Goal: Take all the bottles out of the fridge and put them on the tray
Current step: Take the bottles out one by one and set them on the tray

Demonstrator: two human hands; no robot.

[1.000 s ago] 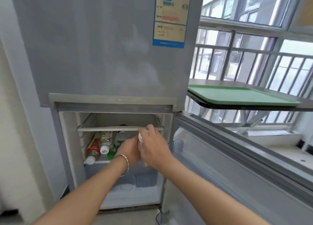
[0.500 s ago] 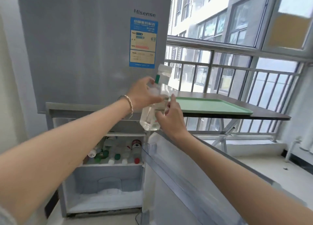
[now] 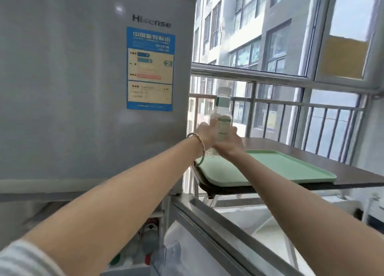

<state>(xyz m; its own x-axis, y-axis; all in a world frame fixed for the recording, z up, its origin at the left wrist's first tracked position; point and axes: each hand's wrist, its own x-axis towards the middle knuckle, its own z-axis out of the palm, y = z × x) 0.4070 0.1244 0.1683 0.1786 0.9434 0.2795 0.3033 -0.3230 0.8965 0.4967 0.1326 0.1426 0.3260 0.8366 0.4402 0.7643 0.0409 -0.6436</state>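
I am holding a clear plastic bottle (image 3: 222, 122) upright in both hands, out over the left, near end of the green tray (image 3: 280, 167). My left hand (image 3: 205, 135) is wrapping around its left side and my right hand (image 3: 229, 143) is closing around its lower right side, so both are gripping the bottle and covering most of its lower half. The bottle is looking see-through, with a pale cap at the top, a green band around the neck just under it, and a white label with a green strip and small print running down the front. Its base is showing just beneath my hands, right at the tray's surface; I cannot tell whether it is touching the tray.

The tray is lying flat on a dark tabletop (image 3: 342, 169) that is standing beside the grey fridge (image 3: 83, 88) and in front of a railing (image 3: 291, 105) and windows. A silver bracelet (image 3: 198, 144) is sitting on my left wrist, and a striped sleeve (image 3: 22, 259) is showing at my left elbow. Below my arms the lower fridge door (image 3: 207, 230) is standing open, and a few more bottles (image 3: 149, 234) are showing inside the lower compartment, blurred, with red and green caps among them.
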